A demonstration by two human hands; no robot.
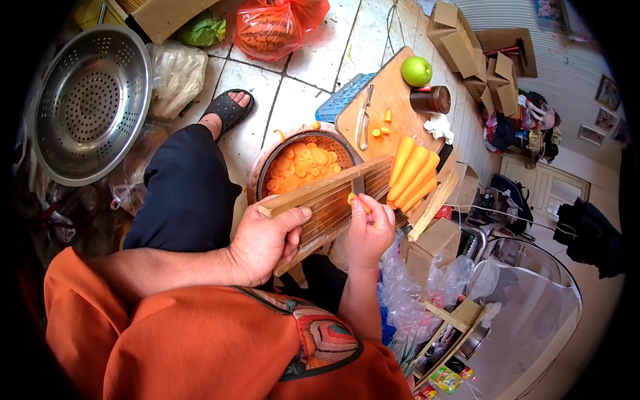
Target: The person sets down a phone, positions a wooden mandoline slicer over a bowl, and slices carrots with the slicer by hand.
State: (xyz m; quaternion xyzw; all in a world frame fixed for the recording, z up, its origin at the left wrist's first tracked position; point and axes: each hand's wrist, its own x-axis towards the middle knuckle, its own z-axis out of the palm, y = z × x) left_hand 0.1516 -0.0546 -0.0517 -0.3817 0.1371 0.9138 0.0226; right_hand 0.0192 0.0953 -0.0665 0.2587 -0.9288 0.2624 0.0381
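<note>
My left hand (267,240) is wrapped round the near end of a wooden mandoline slicer (323,230), which slants over a strainer basket (265,175). Against the slicer's face, near its blade, my right hand (371,233) pinches a small orange carrot piece (352,199). Carrot slices (300,167) lie heaped in the basket below. Several peeled carrots (412,173) rest side by side beyond the slicer's far end, on the lower part of a wooden cutting board (393,73). A knife (364,120) and a few carrot ends (387,123) are also on the board.
A green round fruit (417,71), a dark jar (430,100) and crumpled tissue (440,128) sit along the board's far side. A blue plastic basket (343,97) is beside the board. A large metal colander (92,103) stands at left, near a red-bagged melon (270,30).
</note>
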